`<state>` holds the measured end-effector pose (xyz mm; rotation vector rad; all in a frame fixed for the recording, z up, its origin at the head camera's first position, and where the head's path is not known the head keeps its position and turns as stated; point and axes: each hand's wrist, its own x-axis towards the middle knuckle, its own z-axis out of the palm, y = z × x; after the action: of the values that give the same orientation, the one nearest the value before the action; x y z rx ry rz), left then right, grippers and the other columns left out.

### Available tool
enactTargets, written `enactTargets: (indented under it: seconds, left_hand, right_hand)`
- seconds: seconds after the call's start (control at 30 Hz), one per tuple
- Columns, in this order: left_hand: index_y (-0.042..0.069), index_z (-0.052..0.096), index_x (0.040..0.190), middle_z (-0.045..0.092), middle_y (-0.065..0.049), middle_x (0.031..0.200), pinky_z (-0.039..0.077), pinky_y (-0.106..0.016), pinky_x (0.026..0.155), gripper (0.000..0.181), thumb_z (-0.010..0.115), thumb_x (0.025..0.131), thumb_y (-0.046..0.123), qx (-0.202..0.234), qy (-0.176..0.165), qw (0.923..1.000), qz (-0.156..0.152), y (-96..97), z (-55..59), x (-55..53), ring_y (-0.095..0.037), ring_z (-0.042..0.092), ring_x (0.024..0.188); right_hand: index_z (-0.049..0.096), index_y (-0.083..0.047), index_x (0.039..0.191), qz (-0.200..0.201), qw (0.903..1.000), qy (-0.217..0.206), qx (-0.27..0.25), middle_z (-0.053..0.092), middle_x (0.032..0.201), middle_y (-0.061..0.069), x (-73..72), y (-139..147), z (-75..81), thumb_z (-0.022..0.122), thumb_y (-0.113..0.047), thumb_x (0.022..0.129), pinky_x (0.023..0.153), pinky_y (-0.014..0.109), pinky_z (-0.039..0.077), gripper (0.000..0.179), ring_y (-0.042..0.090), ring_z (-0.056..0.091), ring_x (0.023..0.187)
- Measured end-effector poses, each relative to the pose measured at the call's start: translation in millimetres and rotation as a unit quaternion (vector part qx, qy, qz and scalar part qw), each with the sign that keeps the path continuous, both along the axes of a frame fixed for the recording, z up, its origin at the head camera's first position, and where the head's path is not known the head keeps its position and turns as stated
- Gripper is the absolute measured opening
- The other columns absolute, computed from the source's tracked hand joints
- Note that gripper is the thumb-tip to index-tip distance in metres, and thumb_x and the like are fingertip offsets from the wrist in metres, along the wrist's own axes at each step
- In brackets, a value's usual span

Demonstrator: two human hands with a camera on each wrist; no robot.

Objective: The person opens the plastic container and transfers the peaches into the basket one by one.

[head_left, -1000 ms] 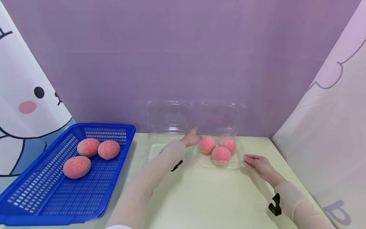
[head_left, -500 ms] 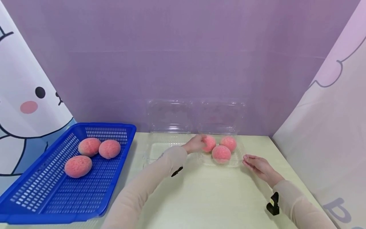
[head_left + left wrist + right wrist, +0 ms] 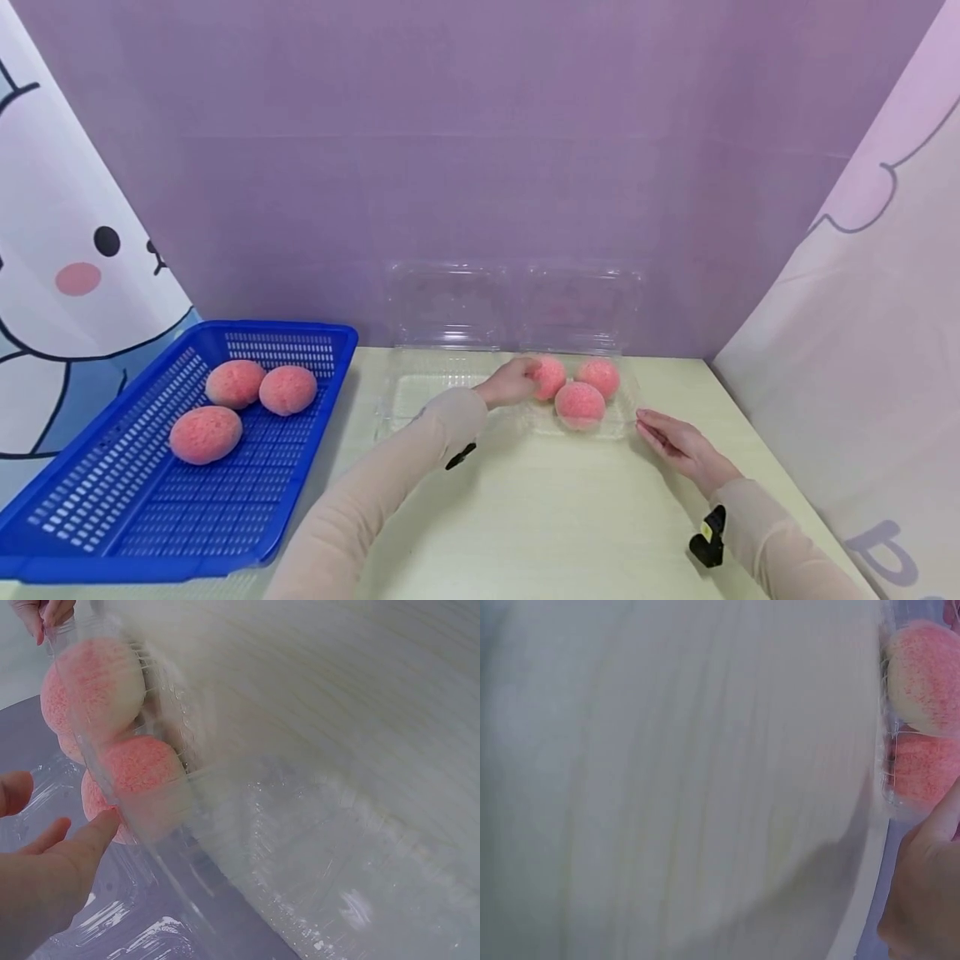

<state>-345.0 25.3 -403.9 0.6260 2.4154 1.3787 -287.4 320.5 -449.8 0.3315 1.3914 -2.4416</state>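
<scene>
Three fuzzy pink peaches, the left one [image 3: 551, 377], the front one [image 3: 580, 406] and the right one [image 3: 599, 377], sit in a clear plastic clamshell container [image 3: 622, 421] whose lid stands upright against the backdrop. My left hand [image 3: 507, 383] reaches over its left side. In the left wrist view, its straight index finger [image 3: 97, 829] touches the near peach [image 3: 146, 776] by the rim, the thumb held apart. At the container's right edge, my right hand [image 3: 682, 446] pinches the rim between thumb and fingers. The clear plastic partly blurs this contact.
To the left stands a blue plastic basket [image 3: 300, 483] with three more peaches [image 3: 206, 435]. A second clear clamshell [image 3: 420, 396] lies open beside the first, under my left forearm. A purple backdrop [image 3: 480, 167] rises behind the pale table [image 3: 525, 525].
My left hand has come down from the back between the containers to the left peach, which has shifted slightly right. The right hand stays at the container's edge, its fingers turned a little.
</scene>
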Motion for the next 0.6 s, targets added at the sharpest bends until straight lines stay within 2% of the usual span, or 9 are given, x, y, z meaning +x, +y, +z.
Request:
enactTargets:
  seconds: [0.1, 0.17, 0.2, 0.3, 0.37, 0.5, 0.6]
  left_hand:
    - [-0.005, 0.035, 0.137, 0.039, -0.018, 0.141, 0.036, -0.040, 0.105, 0.049, 0.046, 0.091, 0.007, 0.006, -0.004, 1.0000, -0.002, 0.4, -2.2, -0.1, -0.031, 0.039, 0.129]
    - [-0.005, 0.035, 0.137, 0.039, -0.018, 0.141, 0.036, -0.040, 0.105, 0.049, 0.046, 0.091, 0.007, 0.011, -0.004, 0.9999, -0.004, 0.7, -3.6, -0.3, -0.031, 0.039, 0.130]
    - [-0.005, 0.035, 0.137, 0.039, -0.018, 0.141, 0.036, -0.040, 0.105, 0.049, 0.046, 0.091, 0.007, 0.013, -0.002, 0.9999, -0.005, 0.7, -4.0, -0.2, -0.031, 0.039, 0.130]
    - [-0.005, 0.035, 0.137, 0.039, -0.017, 0.141, 0.036, -0.039, 0.105, 0.048, 0.045, 0.091, 0.006, 0.019, 0.000, 0.9998, -0.007, 0.4, -5.0, 0.2, -0.030, 0.039, 0.129]
    - [-0.004, 0.035, 0.137, 0.039, -0.017, 0.141, 0.036, -0.039, 0.105, 0.048, 0.045, 0.092, 0.007, 0.019, -0.001, 0.9998, -0.007, 0.0, -5.3, 1.0, -0.030, 0.039, 0.129]
    - [-0.004, 0.037, 0.137, 0.041, -0.018, 0.140, 0.037, -0.039, 0.104, 0.047, 0.045, 0.091, 0.008, 0.018, -0.002, 0.9998, -0.004, -0.7, -5.6, 2.1, -0.030, 0.040, 0.129]
    - [-0.003, 0.037, 0.137, 0.041, -0.017, 0.140, 0.037, -0.040, 0.104, 0.047, 0.045, 0.092, 0.009, 0.017, -0.004, 0.9998, -0.002, -0.8, -5.2, 3.1, -0.030, 0.040, 0.129]
  right_hand:
    - [0.065, -0.009, 0.083, -0.013, 0.9976, 0.034, 0.060, 0.068, 0.083, 0.001, 1.7, -2, 1.3, 0.053, 0.000, 0.090, 0.078, 0.019, 0.053, 0.017, 0.010, 0.067, 0.081]
    - [0.063, -0.005, 0.093, -0.022, 0.9895, 0.069, 0.125, 0.068, 0.083, -0.001, 2.5, -4, 1.4, 0.057, -0.001, 0.088, 0.077, 0.020, 0.053, 0.009, 0.009, 0.067, 0.080]
    - [0.060, -0.002, 0.099, -0.025, 0.9832, 0.087, 0.158, 0.068, 0.082, -0.002, 2.7, -5, 1.3, 0.058, -0.002, 0.087, 0.077, 0.020, 0.053, 0.012, 0.008, 0.067, 0.079]
    - [0.047, 0.010, 0.120, -0.033, 0.9623, 0.124, 0.240, 0.067, 0.080, -0.008, 3.1, -7, 0.7, 0.062, -0.007, 0.086, 0.076, 0.021, 0.054, 0.040, 0.004, 0.066, 0.077]
    - [0.036, 0.016, 0.128, -0.037, 0.9518, 0.135, 0.273, 0.065, 0.079, -0.010, 3.3, -8, 0.5, 0.062, -0.009, 0.086, 0.077, 0.021, 0.054, 0.055, 0.002, 0.066, 0.077]
    - [0.029, 0.016, 0.134, -0.044, 0.9428, 0.138, 0.301, 0.064, 0.083, -0.014, 3.5, -11, 0.4, 0.062, -0.012, 0.086, 0.079, 0.019, 0.052, 0.064, -0.002, 0.064, 0.079]
    - [0.033, 0.012, 0.135, -0.052, 0.9254, 0.144, 0.347, 0.065, 0.094, -0.014, 3.9, -11, -0.3, 0.063, -0.018, 0.086, 0.079, 0.013, 0.050, 0.065, -0.010, 0.059, 0.080]
